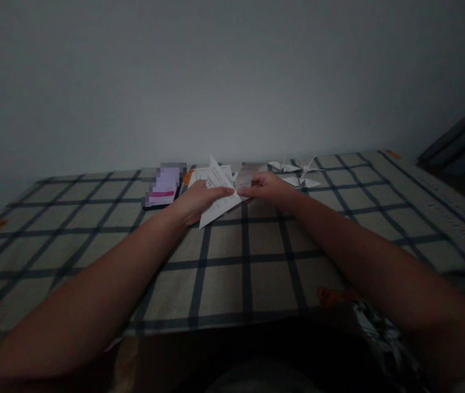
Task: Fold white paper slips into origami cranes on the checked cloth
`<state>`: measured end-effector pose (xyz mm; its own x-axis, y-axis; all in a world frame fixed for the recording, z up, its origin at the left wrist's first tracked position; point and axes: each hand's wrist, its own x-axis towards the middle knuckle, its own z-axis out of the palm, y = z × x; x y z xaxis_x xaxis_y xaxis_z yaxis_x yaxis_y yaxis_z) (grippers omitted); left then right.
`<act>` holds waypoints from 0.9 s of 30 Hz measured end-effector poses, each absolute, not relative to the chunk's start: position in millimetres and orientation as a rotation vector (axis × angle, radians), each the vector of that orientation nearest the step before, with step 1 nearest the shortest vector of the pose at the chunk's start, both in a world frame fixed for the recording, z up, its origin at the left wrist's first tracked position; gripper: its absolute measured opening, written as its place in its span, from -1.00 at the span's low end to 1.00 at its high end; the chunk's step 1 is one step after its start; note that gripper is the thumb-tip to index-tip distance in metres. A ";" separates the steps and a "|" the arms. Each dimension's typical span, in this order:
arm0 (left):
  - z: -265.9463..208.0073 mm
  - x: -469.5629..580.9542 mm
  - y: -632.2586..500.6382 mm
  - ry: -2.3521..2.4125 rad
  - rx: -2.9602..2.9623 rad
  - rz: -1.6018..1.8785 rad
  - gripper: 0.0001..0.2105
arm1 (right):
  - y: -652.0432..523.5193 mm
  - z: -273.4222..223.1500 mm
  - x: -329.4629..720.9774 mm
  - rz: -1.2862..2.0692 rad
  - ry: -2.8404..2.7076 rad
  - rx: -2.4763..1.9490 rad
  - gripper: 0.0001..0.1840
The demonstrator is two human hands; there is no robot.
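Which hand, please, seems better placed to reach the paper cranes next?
Probably the right hand, nearer the paper cranes; the left hand is farther away, though both hands hold the folded paper.

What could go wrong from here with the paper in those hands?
The folded paper could tear or crease crookedly, since the left hand and right hand both grip it, with the thumbs close together. The white paper figures rest just beyond the right hand, so a sideways slip might knock or crush one. The scene also looks dim, so an edge might be lined up poorly.
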<state>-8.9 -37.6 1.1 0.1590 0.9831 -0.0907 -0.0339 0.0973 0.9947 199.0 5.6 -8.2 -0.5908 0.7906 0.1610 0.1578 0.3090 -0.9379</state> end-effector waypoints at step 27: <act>3.2 -12.6 -34.4 1.104 1.254 1.023 -0.50 | 3.0 -4.0 202.8 1.311 -1.945 -0.834 -0.65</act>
<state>-12.6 -34.4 3.2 0.1859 0.9807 -0.0607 0.0139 0.0591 0.9982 202.8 3.0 -4.0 -0.5934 0.7893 0.1575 0.1498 0.3006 -0.9419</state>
